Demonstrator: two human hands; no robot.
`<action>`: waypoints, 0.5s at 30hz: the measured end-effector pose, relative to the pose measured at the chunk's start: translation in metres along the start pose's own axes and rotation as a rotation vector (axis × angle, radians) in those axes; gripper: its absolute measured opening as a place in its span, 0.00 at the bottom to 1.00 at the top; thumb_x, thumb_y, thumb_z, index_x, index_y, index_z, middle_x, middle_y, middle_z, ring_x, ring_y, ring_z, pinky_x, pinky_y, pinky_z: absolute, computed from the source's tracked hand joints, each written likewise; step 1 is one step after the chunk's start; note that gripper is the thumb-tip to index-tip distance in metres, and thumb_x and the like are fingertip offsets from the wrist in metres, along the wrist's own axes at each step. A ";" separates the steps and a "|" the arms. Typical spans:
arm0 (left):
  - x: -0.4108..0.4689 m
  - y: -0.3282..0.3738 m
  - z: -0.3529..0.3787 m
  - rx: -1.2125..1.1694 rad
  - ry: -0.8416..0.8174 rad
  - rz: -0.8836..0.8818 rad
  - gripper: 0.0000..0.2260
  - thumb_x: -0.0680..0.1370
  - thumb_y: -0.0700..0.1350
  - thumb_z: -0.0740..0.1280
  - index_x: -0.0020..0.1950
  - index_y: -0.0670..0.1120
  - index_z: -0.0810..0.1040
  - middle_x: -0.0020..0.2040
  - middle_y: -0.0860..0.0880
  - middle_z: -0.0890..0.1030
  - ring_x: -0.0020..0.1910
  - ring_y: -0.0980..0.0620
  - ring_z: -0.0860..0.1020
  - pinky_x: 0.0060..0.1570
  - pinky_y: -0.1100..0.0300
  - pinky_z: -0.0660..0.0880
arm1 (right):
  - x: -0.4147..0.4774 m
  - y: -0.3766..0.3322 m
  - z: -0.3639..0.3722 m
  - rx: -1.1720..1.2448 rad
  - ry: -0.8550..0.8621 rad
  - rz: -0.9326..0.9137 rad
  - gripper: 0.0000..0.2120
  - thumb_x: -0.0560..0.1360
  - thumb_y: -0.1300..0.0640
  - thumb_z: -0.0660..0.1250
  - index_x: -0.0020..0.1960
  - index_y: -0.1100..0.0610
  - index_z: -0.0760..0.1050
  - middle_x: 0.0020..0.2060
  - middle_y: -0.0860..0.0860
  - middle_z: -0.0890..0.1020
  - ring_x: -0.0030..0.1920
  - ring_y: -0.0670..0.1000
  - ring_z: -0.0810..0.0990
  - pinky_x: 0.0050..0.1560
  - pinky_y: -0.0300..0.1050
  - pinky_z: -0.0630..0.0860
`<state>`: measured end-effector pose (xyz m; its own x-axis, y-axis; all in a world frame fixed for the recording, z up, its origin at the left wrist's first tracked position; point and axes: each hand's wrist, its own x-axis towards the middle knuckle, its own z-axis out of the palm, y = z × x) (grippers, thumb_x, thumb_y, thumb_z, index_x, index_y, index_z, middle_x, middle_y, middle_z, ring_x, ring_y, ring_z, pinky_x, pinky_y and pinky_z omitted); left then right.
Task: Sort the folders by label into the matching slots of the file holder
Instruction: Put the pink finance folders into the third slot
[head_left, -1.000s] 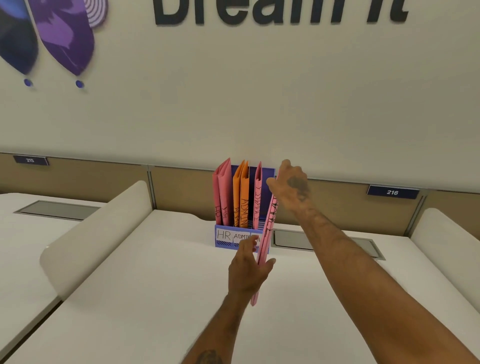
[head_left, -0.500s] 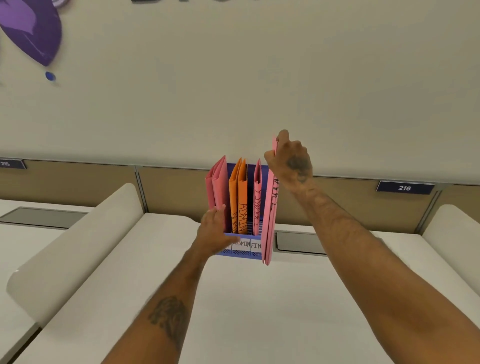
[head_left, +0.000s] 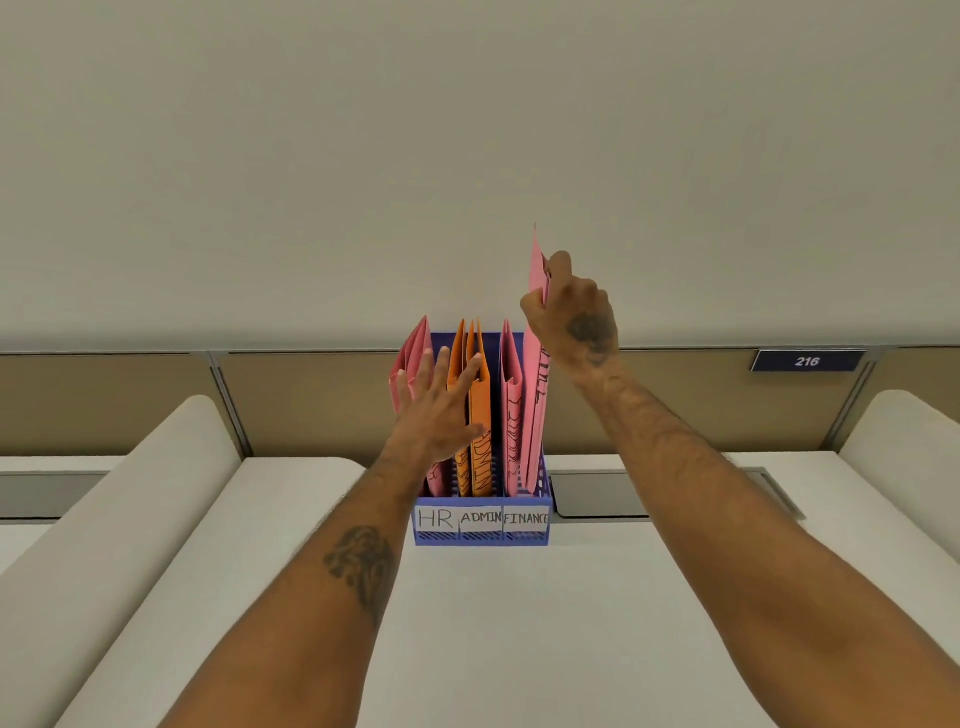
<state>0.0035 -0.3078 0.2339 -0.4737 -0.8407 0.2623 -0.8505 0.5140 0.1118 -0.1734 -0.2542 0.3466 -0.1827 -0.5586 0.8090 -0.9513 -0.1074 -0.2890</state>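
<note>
The pink folder (head_left: 535, 415) has gone from hanging in front of the holder (head_left: 480, 538) to standing with its foot in the FINANCE slot (head_left: 525, 518). The right hand (head_left: 574, 317) pinches it near the top edge, and most of the folder is below the grip. The left hand (head_left: 439, 415) has moved up and lies open, fingers spread against the orange folders (head_left: 480, 415).

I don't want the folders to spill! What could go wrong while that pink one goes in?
1. The right hand grips the held pink folder only near its top, so its lower edge might bend or catch on the right wall of the file holder.
2. The left hand presses on the orange folders, not on the holder, so a hard downward push might tip it.
</note>
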 end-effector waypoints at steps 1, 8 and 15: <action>0.004 -0.001 0.004 0.014 -0.007 0.009 0.48 0.73 0.64 0.68 0.77 0.63 0.33 0.80 0.45 0.34 0.74 0.45 0.27 0.69 0.33 0.32 | 0.001 0.002 0.006 0.004 0.010 -0.011 0.13 0.77 0.58 0.64 0.56 0.65 0.70 0.40 0.60 0.83 0.29 0.55 0.76 0.36 0.45 0.78; 0.020 -0.016 0.035 0.113 0.035 0.009 0.44 0.74 0.63 0.68 0.77 0.63 0.38 0.81 0.44 0.41 0.78 0.40 0.35 0.68 0.33 0.31 | -0.009 0.022 0.050 0.003 0.029 -0.010 0.10 0.75 0.61 0.66 0.53 0.66 0.72 0.36 0.60 0.83 0.27 0.55 0.75 0.31 0.42 0.75; 0.020 -0.017 0.046 0.104 0.151 0.014 0.37 0.76 0.60 0.63 0.78 0.61 0.45 0.81 0.43 0.48 0.79 0.40 0.40 0.70 0.32 0.33 | -0.035 0.039 0.084 0.003 -0.033 -0.019 0.11 0.78 0.58 0.65 0.52 0.66 0.72 0.39 0.61 0.84 0.31 0.60 0.82 0.30 0.41 0.74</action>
<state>-0.0018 -0.3412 0.1928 -0.4528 -0.7943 0.4051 -0.8668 0.4986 0.0089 -0.1832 -0.3076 0.2642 -0.1567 -0.5832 0.7971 -0.9537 -0.1204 -0.2756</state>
